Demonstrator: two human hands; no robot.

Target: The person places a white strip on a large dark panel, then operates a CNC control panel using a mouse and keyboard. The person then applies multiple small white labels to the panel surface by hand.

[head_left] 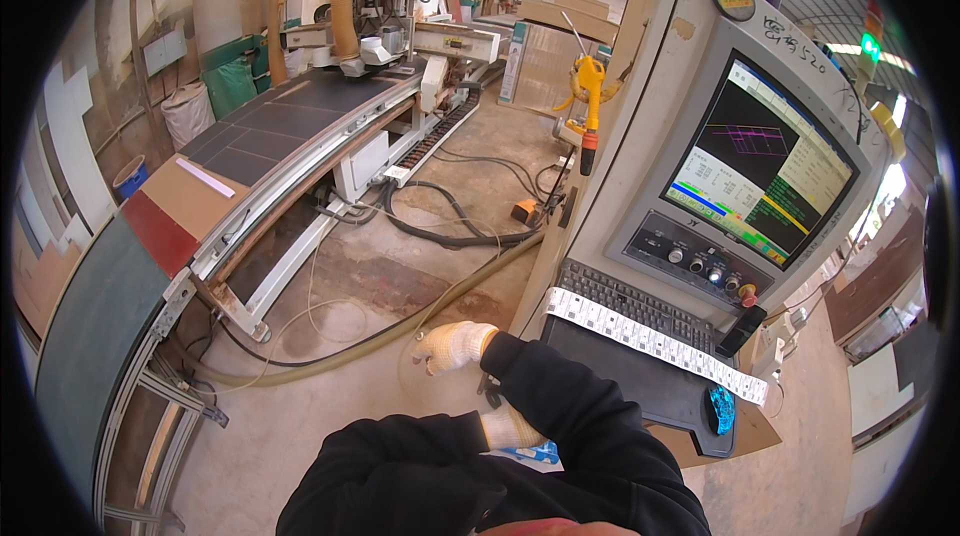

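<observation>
My arms, in black sleeves, are crossed in front of me. My right hand (452, 347), in a whitish knitted glove, sticks out to the left with its fingers curled in; nothing shows in it. Under the right forearm lies my gloved left hand (508, 428), its fingers hidden by the sleeve. Beside my right forearm is the machine's control cabinet, with a lit screen (765, 161), a black keyboard (630, 306) and a knob panel (695, 261). A strip of white printed labels (650, 344) lies along the keyboard's near edge. A blue patterned mouse (719, 410) rests on the black shelf (590, 361).
To the left runs a long machine bed with dark cut panels (265, 131) and a white strip (205, 178). A tool head (370, 46) stands over its far end. Hoses and cables (450, 211) cross the floor. A yellow air gun (590, 96) hangs beside the cabinet.
</observation>
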